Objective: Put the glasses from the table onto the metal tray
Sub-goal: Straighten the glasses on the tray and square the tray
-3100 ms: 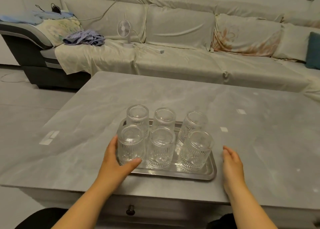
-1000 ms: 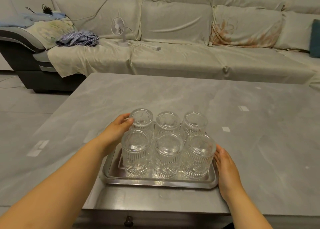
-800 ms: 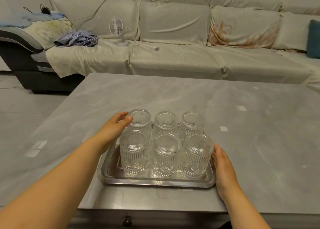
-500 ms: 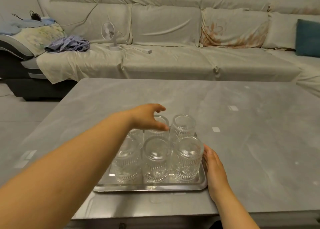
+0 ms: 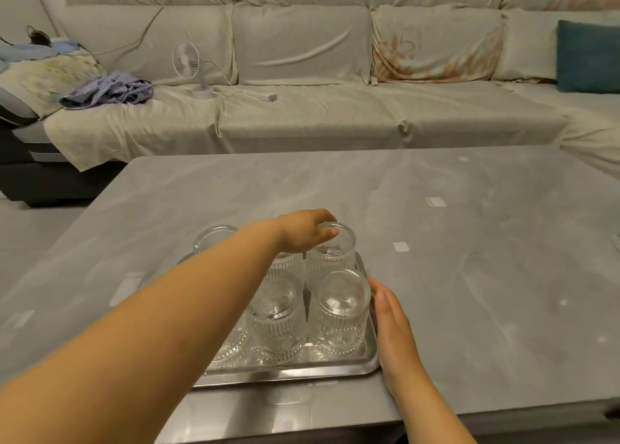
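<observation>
Now six ribbed glasses stand upside down on the metal tray point(image 5: 302, 373), close to the table's point(image 5: 469, 242) near edge. Left hand point(image 5: 303, 230) curls loosely over the far right glass point(image 5: 332, 252); right hand point(image 5: 391, 322) lies flat and open beside the tray. Likely fragile, slippery; grip the sides. Open tabletop lies beyond

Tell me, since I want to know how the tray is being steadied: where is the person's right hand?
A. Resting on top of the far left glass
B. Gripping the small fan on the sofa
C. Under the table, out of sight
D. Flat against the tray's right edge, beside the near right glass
D: the right hand lies open along the right rim of the metal tray, beside the near right glass, while the left hand reaches over to the far right glass.
</observation>
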Motion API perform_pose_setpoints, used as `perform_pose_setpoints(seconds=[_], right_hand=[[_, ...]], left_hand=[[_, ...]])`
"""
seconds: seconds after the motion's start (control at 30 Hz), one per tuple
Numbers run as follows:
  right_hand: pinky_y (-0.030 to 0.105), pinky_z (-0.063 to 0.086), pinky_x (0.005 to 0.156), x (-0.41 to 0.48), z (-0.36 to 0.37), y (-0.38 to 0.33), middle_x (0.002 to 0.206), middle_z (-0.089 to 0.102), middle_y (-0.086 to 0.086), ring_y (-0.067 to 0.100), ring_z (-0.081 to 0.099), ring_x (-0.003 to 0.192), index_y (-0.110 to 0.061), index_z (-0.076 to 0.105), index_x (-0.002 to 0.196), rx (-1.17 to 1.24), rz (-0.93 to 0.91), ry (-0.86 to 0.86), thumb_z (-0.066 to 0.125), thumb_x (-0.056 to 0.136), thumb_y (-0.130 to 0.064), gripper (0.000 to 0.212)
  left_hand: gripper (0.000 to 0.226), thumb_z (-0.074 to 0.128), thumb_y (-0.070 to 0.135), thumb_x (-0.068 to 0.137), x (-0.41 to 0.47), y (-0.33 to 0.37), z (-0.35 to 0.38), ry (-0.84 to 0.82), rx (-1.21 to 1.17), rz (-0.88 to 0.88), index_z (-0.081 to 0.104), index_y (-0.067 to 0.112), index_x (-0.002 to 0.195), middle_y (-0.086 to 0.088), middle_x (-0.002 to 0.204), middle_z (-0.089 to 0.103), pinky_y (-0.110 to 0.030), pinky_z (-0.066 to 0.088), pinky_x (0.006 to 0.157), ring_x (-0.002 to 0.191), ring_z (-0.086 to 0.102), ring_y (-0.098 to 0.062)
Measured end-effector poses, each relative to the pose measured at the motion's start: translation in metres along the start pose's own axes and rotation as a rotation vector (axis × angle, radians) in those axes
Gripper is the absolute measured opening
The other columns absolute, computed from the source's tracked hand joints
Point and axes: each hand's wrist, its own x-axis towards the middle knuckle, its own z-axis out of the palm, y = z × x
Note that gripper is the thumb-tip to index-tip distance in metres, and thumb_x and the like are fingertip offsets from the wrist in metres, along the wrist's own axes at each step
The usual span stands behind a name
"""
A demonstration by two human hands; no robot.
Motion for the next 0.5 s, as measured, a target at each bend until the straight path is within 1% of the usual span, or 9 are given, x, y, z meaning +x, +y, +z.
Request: perform_pose_setpoints(seconds=[0.07,0.1,0.17,0.2,0.27,0.37,0.43,0.5], right_hand=[[0.016,0.038,0.087,-0.001,0.001,0.000,0.121,0.050,-0.007,0.009,0.046,0.113,-0.022,0.045,0.124,-0.005,0.000,0.004,0.030,0.093,-0.030,0.035],[0.016,0.037,0.087,-0.001,0.001,0.000,0.121,0.050,-0.007,0.008,0.046,0.114,-0.023,0.044,0.124,-0.013,-0.002,0.004,0.029,0.093,-0.030,0.035],[0.011,0.035,0.082,-0.001,0.001,-0.001,0.121,0.048,-0.009,0.007,0.045,0.113,-0.024,0.043,0.125,-0.025,-0.003,0.005,0.029,0.093,-0.031,0.036],[0.009,0.035,0.081,-0.001,0.002,-0.001,0.120,0.048,-0.010,0.006,0.045,0.112,-0.024,0.043,0.125,-0.027,-0.005,0.007,0.029,0.093,-0.031,0.036],[0.010,0.034,0.081,-0.001,0.002,-0.001,0.121,0.048,-0.009,0.006,0.044,0.112,-0.023,0.043,0.125,-0.035,-0.009,0.010,0.029,0.093,-0.030,0.036],[0.014,0.035,0.085,-0.002,0.002,-0.003,0.122,0.048,-0.008,0.007,0.044,0.113,-0.022,0.043,0.126,-0.041,-0.004,0.006,0.029,0.093,-0.030,0.037],[0.020,0.035,0.092,-0.002,0.002,-0.004,0.124,0.048,-0.007,0.009,0.044,0.115,-0.020,0.042,0.127,-0.045,0.010,0.005,0.029,0.093,-0.031,0.038],[0.025,0.035,0.096,-0.003,0.003,-0.005,0.125,0.048,-0.005,0.011,0.044,0.117,-0.018,0.043,0.129,-0.048,0.026,0.015,0.029,0.093,-0.031,0.040]], left_hand=[[0.040,0.039,0.032,0.092,0.000,-0.003,0.000,-0.008,0.005,0.007,0.039,0.015,0.128,-0.011,0.137,0.045,-0.043,0.035,0.105,0.119,0.047,-0.029],[0.040,0.038,0.032,0.092,0.000,-0.004,0.000,-0.011,0.010,0.008,0.039,0.015,0.127,-0.011,0.136,0.046,-0.044,0.035,0.105,0.116,0.050,-0.030],[0.040,0.037,0.034,0.092,0.000,-0.005,0.002,-0.013,0.022,0.006,0.039,0.017,0.128,-0.009,0.136,0.047,-0.044,0.034,0.106,0.115,0.051,-0.030],[0.040,0.035,0.035,0.092,0.001,-0.006,0.002,-0.009,0.023,0.001,0.038,0.018,0.129,-0.009,0.137,0.046,-0.044,0.032,0.108,0.118,0.049,-0.029],[0.042,0.032,0.036,0.093,-0.001,-0.006,0.002,0.028,0.002,-0.007,0.035,0.021,0.132,-0.006,0.141,0.042,-0.042,0.026,0.111,0.126,0.041,-0.027],[0.041,0.031,0.033,0.094,-0.013,-0.007,-0.003,0.171,-0.071,0.014,0.035,0.021,0.132,-0.005,0.143,0.040,-0.039,0.022,0.113,0.131,0.035,-0.025],[0.038,0.033,0.028,0.094,-0.028,-0.012,-0.009,0.296,-0.124,0.041,0.040,0.019,0.130,-0.006,0.141,0.043,-0.037,0.025,0.112,0.130,0.037,-0.024],[0.035,0.036,0.023,0.093,-0.047,-0.021,-0.013,0.430,-0.157,0.047,0.046,0.017,0.126,-0.007,0.137,0.048,-0.034,0.029,0.107,0.125,0.042,-0.023]])
